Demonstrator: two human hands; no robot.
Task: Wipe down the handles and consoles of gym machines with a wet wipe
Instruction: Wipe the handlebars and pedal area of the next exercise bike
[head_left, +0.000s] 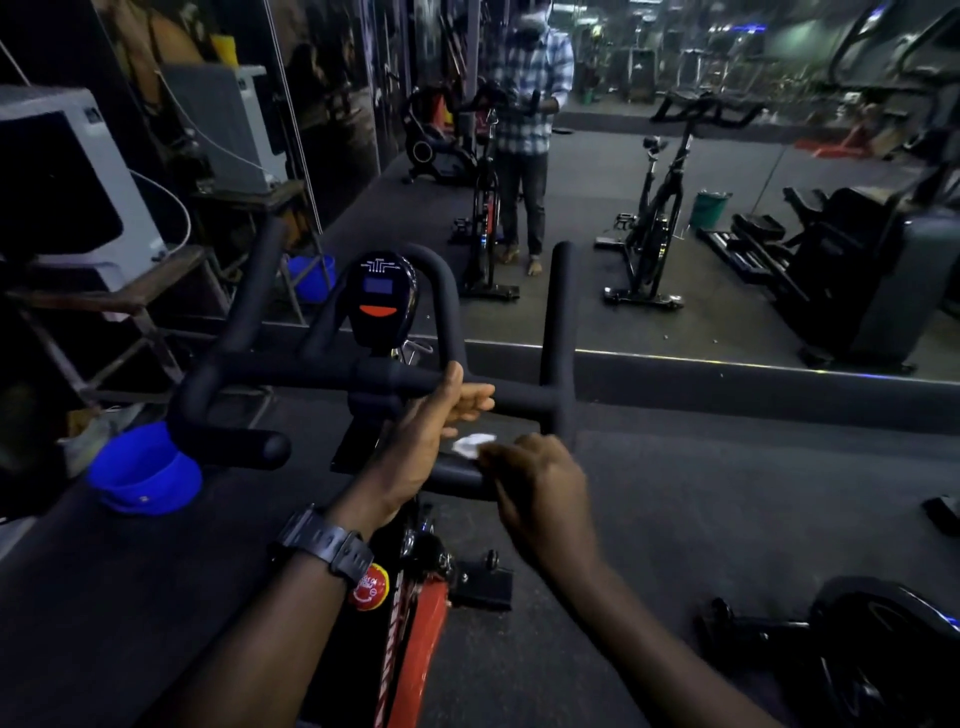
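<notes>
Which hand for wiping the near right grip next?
Right. The right hand pinches the wipe right at the near grip; the left hand holds the crossbar and has no wipe.

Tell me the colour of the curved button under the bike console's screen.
Orange-red. The button sits on the black console, clearest in the head view.

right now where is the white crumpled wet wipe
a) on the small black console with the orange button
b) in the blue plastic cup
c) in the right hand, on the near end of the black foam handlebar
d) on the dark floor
c: the white crumpled wet wipe is pinched by the right hand against the black foam handlebar.
</notes>
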